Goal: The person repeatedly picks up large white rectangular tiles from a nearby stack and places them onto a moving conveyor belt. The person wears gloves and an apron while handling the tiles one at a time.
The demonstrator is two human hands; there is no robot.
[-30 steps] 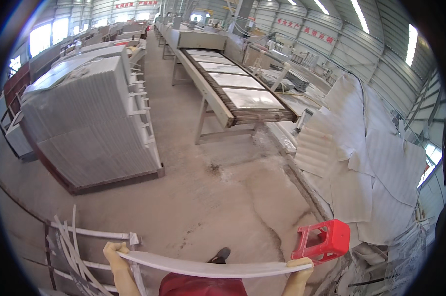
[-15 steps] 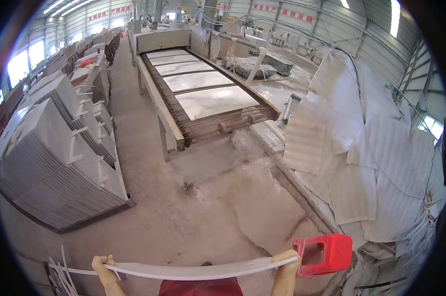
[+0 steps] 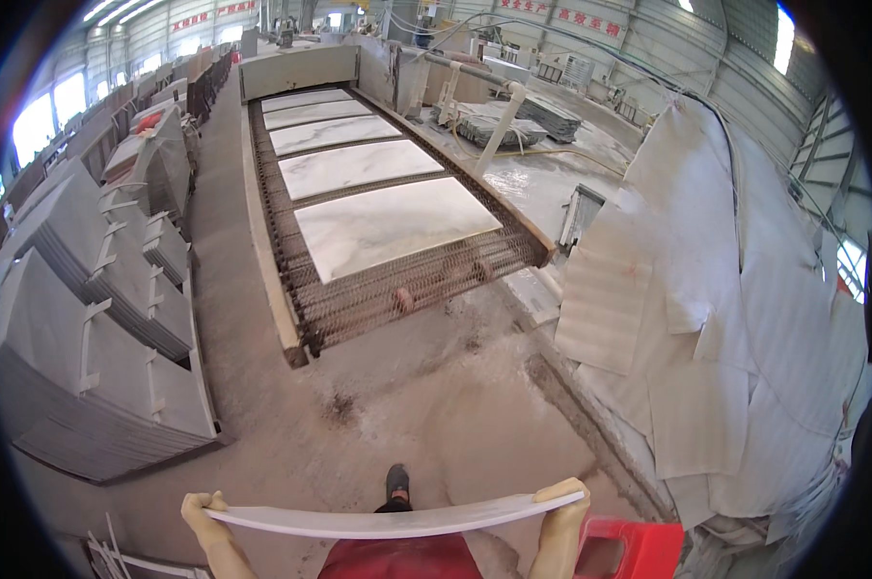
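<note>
We carry a thin white stone slab (image 3: 397, 522) flat at six o'clock, our gloved left hand (image 3: 204, 511) and right hand (image 3: 561, 499) each clamped around an end. The marble-laden mesh conveyor (image 3: 378, 280) lies at twelve; next calls for level, steady footing.

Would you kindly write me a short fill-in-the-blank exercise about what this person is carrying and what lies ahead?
1. The left hand and right hand hold the two ends of a thin ____ slab.
2. Ahead, marble slabs lie flat on a mesh ____.
3. The plastic crate by the right hand is ____ in colour.
4. Grey slabs stand stacked on the person's ____ side.

Missing words: white; conveyor; red; left
</note>
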